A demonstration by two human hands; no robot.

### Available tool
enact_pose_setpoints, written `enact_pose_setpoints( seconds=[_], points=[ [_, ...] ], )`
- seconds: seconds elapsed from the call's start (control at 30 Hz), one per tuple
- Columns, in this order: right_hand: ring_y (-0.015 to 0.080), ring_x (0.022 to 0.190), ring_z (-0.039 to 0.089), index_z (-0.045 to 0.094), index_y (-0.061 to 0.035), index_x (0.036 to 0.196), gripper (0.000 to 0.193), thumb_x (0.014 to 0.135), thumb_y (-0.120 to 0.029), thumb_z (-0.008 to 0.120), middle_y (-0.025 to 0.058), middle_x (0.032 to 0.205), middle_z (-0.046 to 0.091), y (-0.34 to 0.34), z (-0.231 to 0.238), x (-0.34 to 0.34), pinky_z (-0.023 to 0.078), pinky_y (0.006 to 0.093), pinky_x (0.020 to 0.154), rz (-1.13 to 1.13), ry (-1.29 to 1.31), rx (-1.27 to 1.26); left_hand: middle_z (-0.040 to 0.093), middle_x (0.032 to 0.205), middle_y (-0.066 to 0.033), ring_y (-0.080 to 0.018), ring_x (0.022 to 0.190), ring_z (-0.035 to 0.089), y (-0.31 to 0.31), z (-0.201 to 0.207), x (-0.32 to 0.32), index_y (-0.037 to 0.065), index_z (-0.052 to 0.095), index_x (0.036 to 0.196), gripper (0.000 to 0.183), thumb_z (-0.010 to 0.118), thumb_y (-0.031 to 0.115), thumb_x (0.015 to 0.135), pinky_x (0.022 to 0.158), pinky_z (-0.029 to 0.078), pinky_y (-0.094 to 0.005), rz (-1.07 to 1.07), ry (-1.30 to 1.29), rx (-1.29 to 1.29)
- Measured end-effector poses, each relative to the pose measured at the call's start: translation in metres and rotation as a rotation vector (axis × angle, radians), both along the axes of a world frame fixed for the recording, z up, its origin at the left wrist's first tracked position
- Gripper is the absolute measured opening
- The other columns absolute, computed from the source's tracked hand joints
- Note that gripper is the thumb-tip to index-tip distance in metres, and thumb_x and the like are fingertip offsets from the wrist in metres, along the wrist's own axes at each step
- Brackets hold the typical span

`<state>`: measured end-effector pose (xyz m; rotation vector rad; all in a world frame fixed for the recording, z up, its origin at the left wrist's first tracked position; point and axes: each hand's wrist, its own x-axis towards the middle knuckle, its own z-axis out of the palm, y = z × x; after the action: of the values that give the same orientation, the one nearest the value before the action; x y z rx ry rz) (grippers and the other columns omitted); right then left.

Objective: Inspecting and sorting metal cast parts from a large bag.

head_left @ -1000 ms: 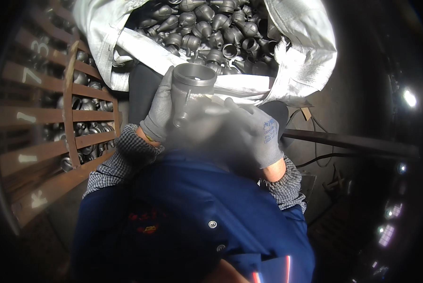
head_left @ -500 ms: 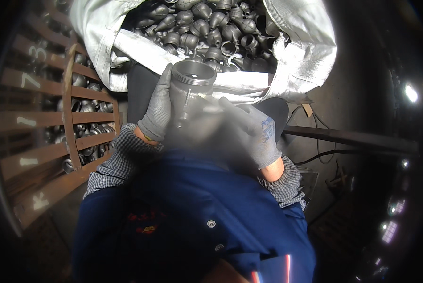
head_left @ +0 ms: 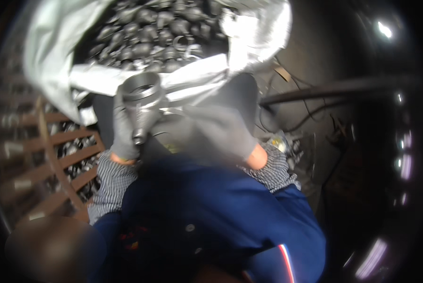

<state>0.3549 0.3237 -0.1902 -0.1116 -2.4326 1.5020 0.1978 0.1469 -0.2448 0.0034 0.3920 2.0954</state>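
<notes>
My gloved left hand (head_left: pixel 122 131) is closed round the side of a grey metal casting (head_left: pixel 149 100), a hollow cylinder. Its threaded open mouth faces up, and a narrow stub sticks out low on its near side. To the right, my gloved right hand (head_left: pixel 226 131) is smeared by motion, with its fingers drawn together. From them a thin pale pointed tool (head_left: pixel 173 111) reaches toward the casting's wall. I cannot make out its kind, nor whether its tip touches the metal.
Beyond my knees, a big white woven sack (head_left: pixel 51 61) holds many dark metal castings (head_left: pixel 162 35). A brown slatted crate (head_left: pixel 67 137) with more parts stands left. At right are a dark bar (head_left: pixel 324 90), cables and a container of small pieces (head_left: pixel 294 153).
The view has swung, so sack, crate and hands sit differently in it. The casting stays in my left hand and is tilted a little differently. My right hand still points the tool at it.
</notes>
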Motion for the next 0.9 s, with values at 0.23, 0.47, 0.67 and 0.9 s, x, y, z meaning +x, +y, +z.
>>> enact_pose_setpoints(
  seconds=[0.23, 0.47, 0.67, 0.9],
  points=[
    [0.0069, 0.078, 0.058, 0.057, 0.0011, 0.123, 0.038, 0.086, -0.008, 0.057, 0.0057, 0.094, 0.067, 0.034, -0.045, 0.118, 0.048, 0.0227, 0.074, -0.630, -0.190, -0.530, 0.037, 0.140, -0.0242, -0.0422, 0.128, 0.036, 0.040, -0.031, -0.002, 0.001, 0.037, 0.137, 0.062, 0.050, 0.042, 0.093, 0.109, 0.027, -0.0575, -0.134, 0.091, -0.027],
    [0.0062, 0.071, 0.058, 0.058, -0.0014, 0.123, 0.038, 0.086, -0.008, 0.056, 0.0039, 0.094, 0.066, 0.050, -0.121, 0.249, 0.048, 0.0200, 0.064, -1.382, -0.301, -0.498, 0.035, 0.140, -0.0260, -0.0405, 0.127, 0.038, 0.117, -0.037, 0.063, -0.003, 0.031, 0.139, 0.066, 0.046, 0.042, 0.094, 0.109, 0.029, -0.0537, -0.379, -0.012, -0.217],
    [0.0134, 0.080, 0.064, 0.061, -0.0007, 0.117, 0.036, 0.083, -0.010, 0.056, 0.0114, 0.103, 0.068, 0.070, -0.175, 0.309, 0.050, 0.0256, 0.073, -1.642, -0.456, -0.469, 0.059, 0.118, -0.0123, -0.0230, 0.105, 0.059, 0.142, -0.046, 0.101, 0.001, 0.052, 0.122, 0.042, 0.038, 0.034, 0.099, 0.093, 0.050, -0.0354, -0.587, 0.063, -0.231],
    [0.0263, 0.102, 0.062, 0.064, -0.0148, 0.117, 0.039, 0.081, -0.023, 0.054, 0.0128, 0.112, 0.065, 0.092, -0.197, 0.336, 0.046, 0.0324, 0.090, -1.467, -0.848, -0.127, 0.057, 0.118, -0.0151, -0.0255, 0.103, 0.059, 0.139, -0.035, 0.095, 0.001, 0.048, 0.123, 0.039, 0.043, 0.029, 0.097, 0.093, 0.050, -0.0398, -0.501, 0.538, -0.350]
  ],
)
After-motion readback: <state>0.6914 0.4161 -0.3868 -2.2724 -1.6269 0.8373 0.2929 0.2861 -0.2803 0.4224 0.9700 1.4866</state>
